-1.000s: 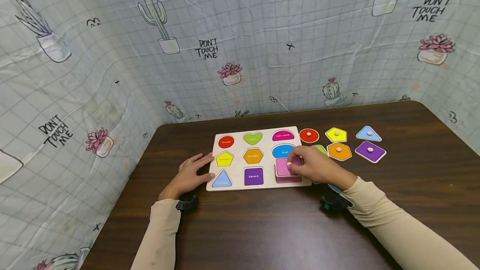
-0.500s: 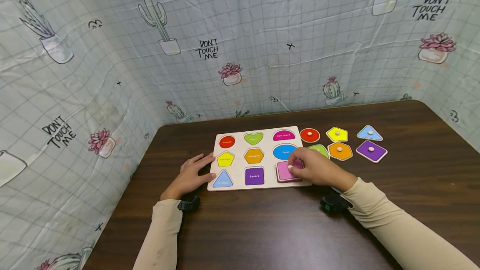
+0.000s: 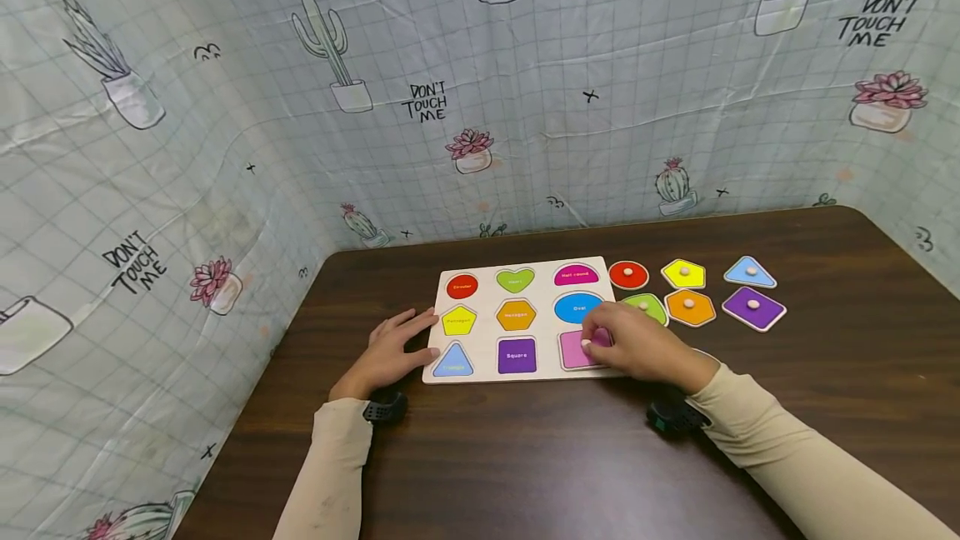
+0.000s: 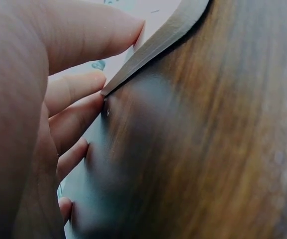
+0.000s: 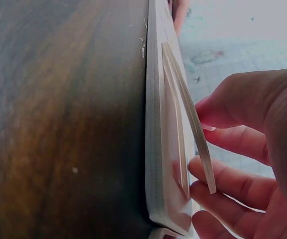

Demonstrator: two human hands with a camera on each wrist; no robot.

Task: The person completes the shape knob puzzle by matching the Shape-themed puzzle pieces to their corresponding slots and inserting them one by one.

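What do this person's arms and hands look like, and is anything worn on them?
The left hand and right hand are bare, without gloves. Each arm wears a long cream fabric sleeve, left and right, reaching about the wrist. There is a black wrist-worn device at the left wrist and another, with a small green patch, at the right.

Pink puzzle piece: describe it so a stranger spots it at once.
On the dark brown table lies a pale shape-puzzle board. At its near right corner, the right hand pinches a pink puzzle piece by its pale knob. It is the only pink one in view and the only one over the board; its loose neighbours lie right of the board.
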